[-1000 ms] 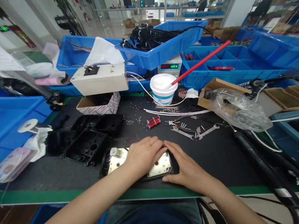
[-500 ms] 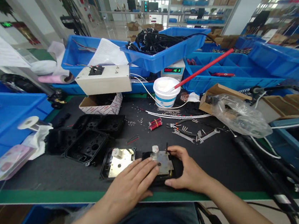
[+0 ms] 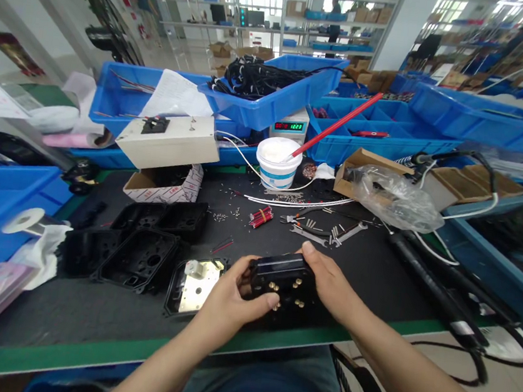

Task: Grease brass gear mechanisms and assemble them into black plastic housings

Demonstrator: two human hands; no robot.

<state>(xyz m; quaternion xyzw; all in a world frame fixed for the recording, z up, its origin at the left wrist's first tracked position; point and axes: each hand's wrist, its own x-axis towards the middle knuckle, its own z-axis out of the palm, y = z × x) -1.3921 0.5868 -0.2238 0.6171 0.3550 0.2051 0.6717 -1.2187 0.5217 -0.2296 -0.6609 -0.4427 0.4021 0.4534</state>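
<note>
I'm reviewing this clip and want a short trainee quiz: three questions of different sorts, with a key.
1. How many of the person's hands hold the black housing with brass-coloured fittings? A: none. B: one. C: both.
2. True or false: the metal plate lies to the left of that black housing.
3. Fill in the colour: the long stick leaning in the white tub is ____.

Key
1. C: the left hand and the right hand both hold it.
2. True.
3. Red.
</note>
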